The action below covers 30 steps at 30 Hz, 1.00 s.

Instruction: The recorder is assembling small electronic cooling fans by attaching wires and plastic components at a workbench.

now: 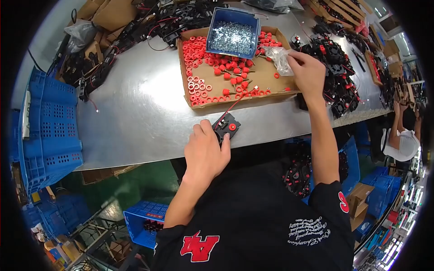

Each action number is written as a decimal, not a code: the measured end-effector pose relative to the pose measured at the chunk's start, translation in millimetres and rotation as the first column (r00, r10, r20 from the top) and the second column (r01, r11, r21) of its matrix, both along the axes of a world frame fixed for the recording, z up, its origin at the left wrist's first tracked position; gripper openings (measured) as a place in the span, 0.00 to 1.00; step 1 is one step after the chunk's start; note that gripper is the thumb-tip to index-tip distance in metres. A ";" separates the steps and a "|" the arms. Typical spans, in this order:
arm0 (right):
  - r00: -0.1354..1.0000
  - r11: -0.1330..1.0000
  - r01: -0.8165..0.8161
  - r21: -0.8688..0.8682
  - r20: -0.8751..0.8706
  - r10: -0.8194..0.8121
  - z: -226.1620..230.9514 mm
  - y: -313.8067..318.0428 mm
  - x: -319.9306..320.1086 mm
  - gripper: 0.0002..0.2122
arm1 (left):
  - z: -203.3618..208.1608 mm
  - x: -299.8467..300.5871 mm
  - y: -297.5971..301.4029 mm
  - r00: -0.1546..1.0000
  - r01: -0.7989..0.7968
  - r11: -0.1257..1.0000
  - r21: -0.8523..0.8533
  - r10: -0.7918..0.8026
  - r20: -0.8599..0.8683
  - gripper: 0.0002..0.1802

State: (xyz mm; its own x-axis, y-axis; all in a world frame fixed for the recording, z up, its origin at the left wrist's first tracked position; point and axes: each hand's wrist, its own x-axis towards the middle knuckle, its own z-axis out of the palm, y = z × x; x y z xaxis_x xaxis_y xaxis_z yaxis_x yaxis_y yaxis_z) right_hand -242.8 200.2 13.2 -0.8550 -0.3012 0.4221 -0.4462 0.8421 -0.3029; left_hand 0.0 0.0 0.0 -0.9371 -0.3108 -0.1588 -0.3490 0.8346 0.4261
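Note:
Near the table's front edge, my left hand (205,147) is closed round a small black plastic housing (233,121) with a red round piece on its face and a thin red wire running from it. My right hand (307,74) reaches over the right side of a shallow cardboard tray (266,82), its fingers pinching a crumpled clear plastic bag (281,63). Red rings (196,47) cover the tray's left part. Red knobs with metal shafts (235,67) lie in its middle. A blue bin (230,53) of small shiny metal parts rests on the tray's far part.
Black fan-like assemblies (337,67) with wires are heaped right of the tray. More black parts (181,22) pile up behind it. A blue crate (56,117) stands at the table's left end. Below are other blue crates (140,226). Another person (402,143) is at far right.

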 end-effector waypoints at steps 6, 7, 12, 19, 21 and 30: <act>0.712 0.665 -0.014 -0.747 0.459 0.531 9.6 -22.0 111.0 0.08 | -3.4 -0.1 5.2 0.998 -0.026 0.999 -0.024 0.024 -0.053 0.24; 0.664 0.671 -0.017 -0.741 0.493 0.562 3.8 -24.6 123.9 0.08 | -3.2 -0.7 5.9 0.998 -0.018 0.999 -0.031 0.016 -0.057 0.24; 0.580 0.723 -0.155 -0.673 0.531 0.618 -21.1 -35.1 142.0 0.07 | -0.4 -2.7 6.5 0.999 -0.015 1.000 -0.017 0.014 -0.043 0.24; 0.537 0.673 0.000 -0.739 0.568 0.624 -34.7 -54.1 150.9 0.06 | 1.0 -1.8 6.7 0.999 -0.018 1.000 -0.015 0.017 -0.048 0.24; 0.548 0.676 0.033 -0.737 0.578 0.604 -33.0 -55.9 149.5 0.06 | 0.3 -1.5 6.7 0.998 -0.015 1.000 -0.021 0.014 -0.056 0.25; 0.758 0.868 -0.351 -0.352 0.436 0.484 3.3 -37.8 85.6 0.05 | -3.9 -0.3 4.9 0.998 -0.030 0.999 -0.031 0.028 -0.055 0.25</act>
State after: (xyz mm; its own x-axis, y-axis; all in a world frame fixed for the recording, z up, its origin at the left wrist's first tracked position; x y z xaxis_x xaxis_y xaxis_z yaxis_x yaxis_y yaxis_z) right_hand -157.3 162.4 16.5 -0.7745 -0.6272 0.0825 -0.4679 0.4801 -0.7421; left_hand -0.3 4.9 -3.9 -0.9346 -0.3419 -0.0977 -0.3502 0.8378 0.4188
